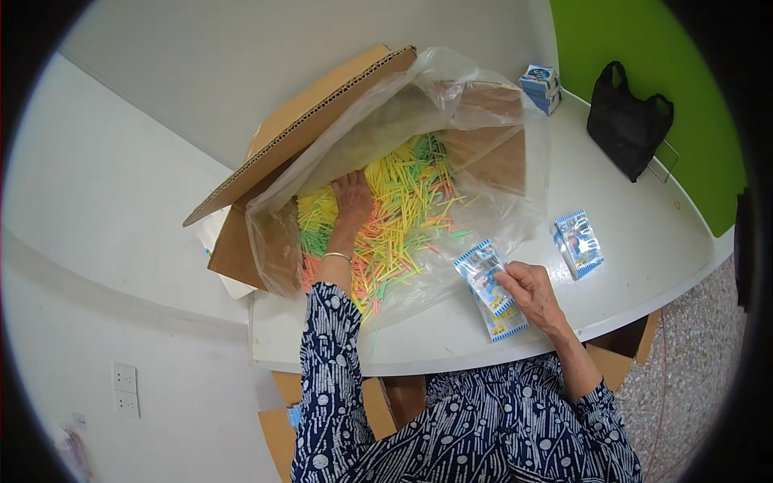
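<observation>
My left hand (353,200) reaches into a heap of thin coloured sticks (403,189), yellow, green and pinkish-orange, inside a cardboard box (491,169). Its fingers look stretched out and slightly apart, with the tips down among the sticks. A clear plastic liner (439,76) spreads out of the box around the heap. On the right, my right hand (531,294) pinches a small blue-and-white packet (481,274) between thumb and fingers. Another such packet (506,322) shows just below it, overlapped by the first; whether the hand grips this one too is unclear.
More blue-and-white packets (578,244) lie on the white table (628,282) at the right. Small blue-and-white boxes (541,87) are stacked at the back, near a black plastic bag (630,121). Cardboard boxes (278,443) stand under the table's front edge.
</observation>
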Action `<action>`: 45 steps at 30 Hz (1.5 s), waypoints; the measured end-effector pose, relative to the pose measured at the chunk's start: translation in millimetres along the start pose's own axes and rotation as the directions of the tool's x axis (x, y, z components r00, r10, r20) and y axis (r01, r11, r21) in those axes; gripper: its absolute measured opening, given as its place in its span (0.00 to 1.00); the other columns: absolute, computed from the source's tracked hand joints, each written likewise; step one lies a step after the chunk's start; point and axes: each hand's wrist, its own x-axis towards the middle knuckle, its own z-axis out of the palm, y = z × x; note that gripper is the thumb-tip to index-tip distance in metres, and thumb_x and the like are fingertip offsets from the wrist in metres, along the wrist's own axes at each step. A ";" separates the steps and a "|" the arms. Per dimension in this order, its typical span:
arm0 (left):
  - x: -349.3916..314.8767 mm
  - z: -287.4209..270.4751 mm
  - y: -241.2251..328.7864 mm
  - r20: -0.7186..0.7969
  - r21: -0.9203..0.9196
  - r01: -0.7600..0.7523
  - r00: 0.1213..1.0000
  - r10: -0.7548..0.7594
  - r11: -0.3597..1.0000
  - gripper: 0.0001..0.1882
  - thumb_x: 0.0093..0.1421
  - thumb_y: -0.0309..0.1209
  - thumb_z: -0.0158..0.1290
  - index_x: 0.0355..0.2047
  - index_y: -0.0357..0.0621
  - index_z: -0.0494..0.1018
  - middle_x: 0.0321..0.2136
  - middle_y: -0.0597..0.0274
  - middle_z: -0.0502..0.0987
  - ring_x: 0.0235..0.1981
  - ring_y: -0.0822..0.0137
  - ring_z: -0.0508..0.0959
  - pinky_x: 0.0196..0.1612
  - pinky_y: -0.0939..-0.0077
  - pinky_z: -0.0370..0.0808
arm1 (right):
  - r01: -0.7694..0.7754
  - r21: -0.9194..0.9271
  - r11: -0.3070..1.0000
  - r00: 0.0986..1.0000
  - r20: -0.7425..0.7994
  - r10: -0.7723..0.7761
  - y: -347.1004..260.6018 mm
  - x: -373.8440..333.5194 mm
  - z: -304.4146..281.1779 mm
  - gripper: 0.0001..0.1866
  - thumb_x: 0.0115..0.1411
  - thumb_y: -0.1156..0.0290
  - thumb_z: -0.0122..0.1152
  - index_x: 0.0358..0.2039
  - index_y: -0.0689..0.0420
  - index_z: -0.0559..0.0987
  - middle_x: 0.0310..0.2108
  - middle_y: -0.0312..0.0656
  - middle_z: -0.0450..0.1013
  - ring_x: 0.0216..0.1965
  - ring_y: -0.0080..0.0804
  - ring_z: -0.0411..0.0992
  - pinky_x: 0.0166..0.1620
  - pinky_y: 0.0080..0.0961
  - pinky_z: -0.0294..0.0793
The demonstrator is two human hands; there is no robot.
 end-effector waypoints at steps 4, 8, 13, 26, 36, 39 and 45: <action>-1.5 0.6 9.3 0.128 -0.119 0.171 0.980 -0.155 0.978 0.15 0.55 0.22 0.44 0.43 0.30 0.67 0.48 0.42 0.65 0.50 0.47 0.63 0.48 0.50 0.57 | 0.009 0.021 1.000 1.000 -0.018 -0.008 -1.7 -0.6 -1.8 0.14 0.58 0.68 0.56 0.22 0.67 0.73 0.15 0.42 0.62 0.18 0.24 0.58 0.23 0.24 0.58; -6.9 2.6 7.7 0.150 -0.169 0.324 0.942 -0.301 0.931 0.17 0.54 0.20 0.46 0.45 0.30 0.64 0.48 0.41 0.64 0.49 0.48 0.62 0.46 0.56 0.58 | -0.039 0.137 0.990 0.999 -0.033 0.044 0.8 -0.6 0.6 0.15 0.59 0.68 0.56 0.22 0.67 0.74 0.16 0.33 0.65 0.21 0.17 0.59 0.25 0.19 0.59; -6.5 -12.3 5.8 0.063 -0.449 0.422 0.894 -0.443 0.788 0.15 0.58 0.23 0.45 0.45 0.31 0.63 0.42 0.41 0.68 0.43 0.48 0.68 0.45 0.56 0.60 | -0.134 0.378 0.916 0.988 -0.025 0.155 3.1 13.0 4.6 0.13 0.61 0.66 0.54 0.29 0.64 0.77 0.21 0.32 0.70 0.24 0.15 0.63 0.28 0.14 0.62; -11.5 -73.3 123.2 0.698 -0.464 0.273 0.698 -0.158 -0.843 0.11 0.65 0.35 0.45 0.37 0.37 0.65 0.31 0.54 0.72 0.31 0.64 0.74 0.36 0.70 0.73 | -0.126 0.984 0.123 0.828 0.036 0.559 20.5 123.5 112.4 0.14 0.65 0.65 0.47 0.44 0.63 0.71 0.41 0.48 0.72 0.43 0.36 0.71 0.50 0.30 0.70; -24.3 -106.5 176.8 0.577 -0.703 0.151 0.692 -0.434 -0.695 0.13 0.60 0.28 0.52 0.44 0.40 0.65 0.35 0.62 0.72 0.36 0.70 0.72 0.41 0.78 0.71 | 0.018 0.993 -0.113 0.845 0.045 0.533 27.0 131.9 118.9 0.11 0.65 0.70 0.46 0.43 0.63 0.70 0.38 0.45 0.72 0.39 0.35 0.71 0.46 0.29 0.72; -20.8 -115.4 188.1 0.533 -0.803 0.196 0.660 -0.530 -0.563 0.10 0.61 0.27 0.51 0.42 0.39 0.66 0.32 0.66 0.70 0.33 0.75 0.71 0.37 0.81 0.70 | 0.060 0.997 -0.058 0.834 -0.018 0.552 19.7 129.1 114.1 0.12 0.65 0.69 0.48 0.44 0.63 0.70 0.39 0.45 0.72 0.41 0.33 0.71 0.48 0.28 0.71; -20.7 -115.6 184.7 0.578 -0.737 0.200 0.682 -0.448 -0.646 0.08 0.63 0.30 0.47 0.40 0.39 0.67 0.31 0.65 0.71 0.33 0.74 0.71 0.36 0.80 0.70 | 0.045 0.999 0.011 0.868 -0.044 0.494 11.6 123.4 107.2 0.12 0.64 0.70 0.50 0.44 0.62 0.71 0.41 0.42 0.73 0.41 0.31 0.70 0.49 0.27 0.69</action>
